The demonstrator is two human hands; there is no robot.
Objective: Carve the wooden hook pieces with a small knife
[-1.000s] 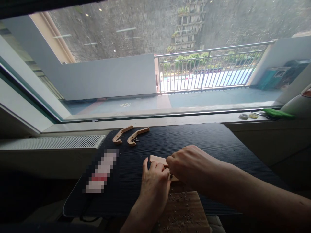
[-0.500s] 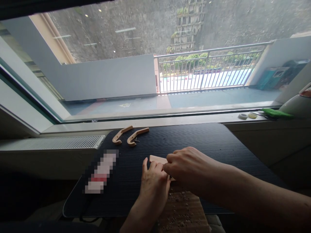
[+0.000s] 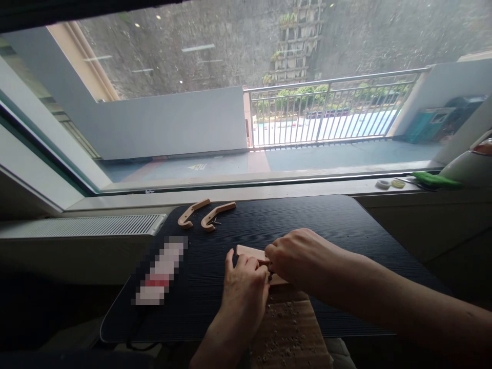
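Left hand (image 3: pixel 244 287) holds a wooden piece (image 3: pixel 249 251) (pale); right hand (image 3: pixel 300 256) touching it; shavings (image 3: pixel 284 312) below.

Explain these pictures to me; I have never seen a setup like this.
There is no machine: a person works with two bare hands, and one camera on their head looks forward and down, so the arms enter from the bottom edge. On the black ribbed tabletop the left hand grips a pale flat wooden piece. The right hand bunches its fingertips against that piece; what they pinch is too small to tell. Nearer the person lies a brown board strewn with wood shavings. Farther left lie two curved pale wooden hooks, side by side. One patch at left is blurred out.
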